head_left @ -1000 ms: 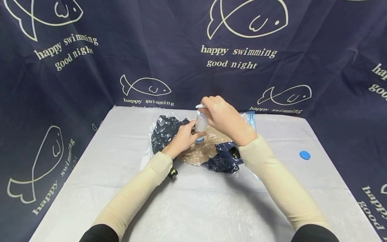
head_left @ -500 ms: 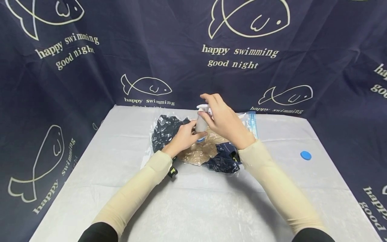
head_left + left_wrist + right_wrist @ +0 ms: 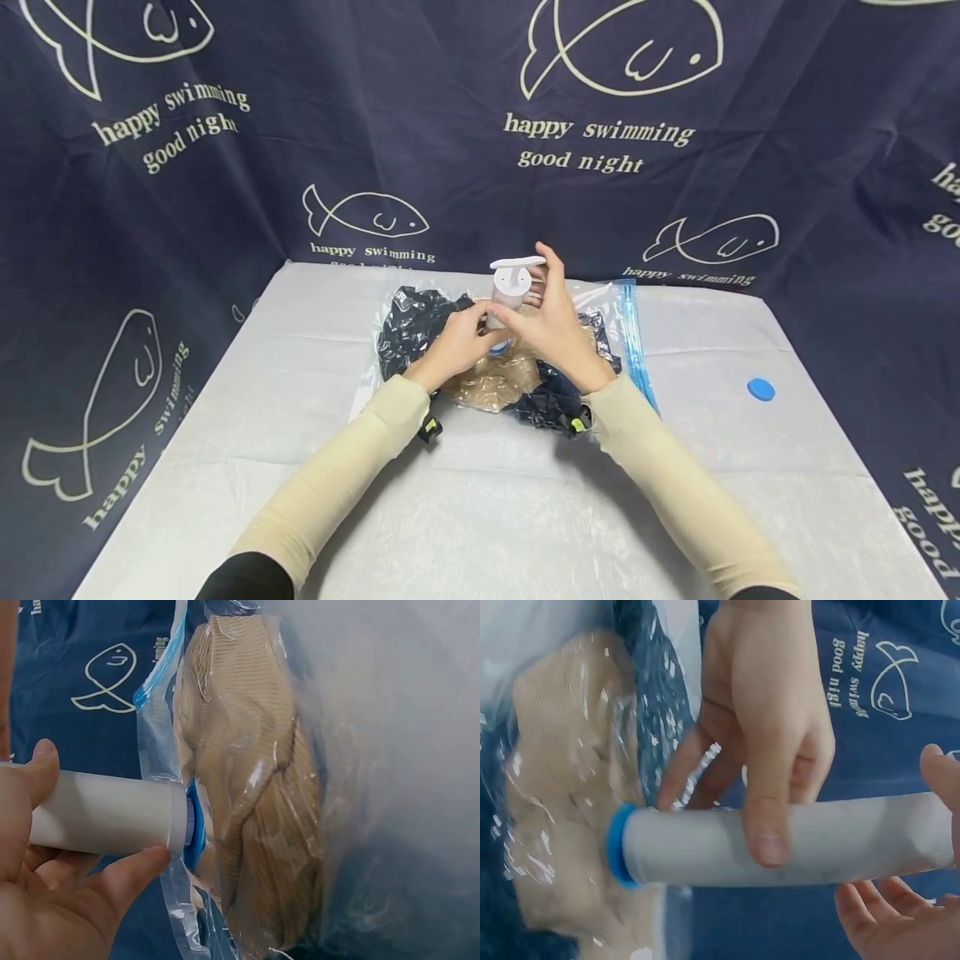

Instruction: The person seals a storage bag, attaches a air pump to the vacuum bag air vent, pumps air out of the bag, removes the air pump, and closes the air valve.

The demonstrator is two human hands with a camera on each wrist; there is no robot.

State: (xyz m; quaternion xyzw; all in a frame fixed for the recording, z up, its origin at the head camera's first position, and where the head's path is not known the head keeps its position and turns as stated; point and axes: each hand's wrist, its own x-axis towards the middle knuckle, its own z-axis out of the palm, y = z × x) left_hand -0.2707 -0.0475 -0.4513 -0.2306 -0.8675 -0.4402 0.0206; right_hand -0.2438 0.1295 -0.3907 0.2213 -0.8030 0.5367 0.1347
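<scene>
A white hand pump (image 3: 512,283) stands on the blue valve (image 3: 498,347) of a clear vacuum storage bag. My left hand (image 3: 453,343) grips its barrel low down, thumb and fingers round it, as the right wrist view confirms. Around the upper barrel and handle, my right hand (image 3: 558,329) is spread, its index finger raised; in the right wrist view its thumb and fingers (image 3: 855,904) lie either side of the barrel, loosely. Through the bag show a beige ribbed knit garment (image 3: 247,712), a black bundle (image 3: 412,325) and dark navy cloth (image 3: 551,404).
A blue round cap (image 3: 761,389) lies far right on the grey-white tabletop (image 3: 480,517). The bag's blue zip edge (image 3: 633,333) runs along its right side. Behind and to both sides hangs a navy fish-print curtain (image 3: 450,100).
My right hand has come off its grip on the pump handle and turned palm-inward, down beside the barrel. The left hand keeps its hold low on the pump.
</scene>
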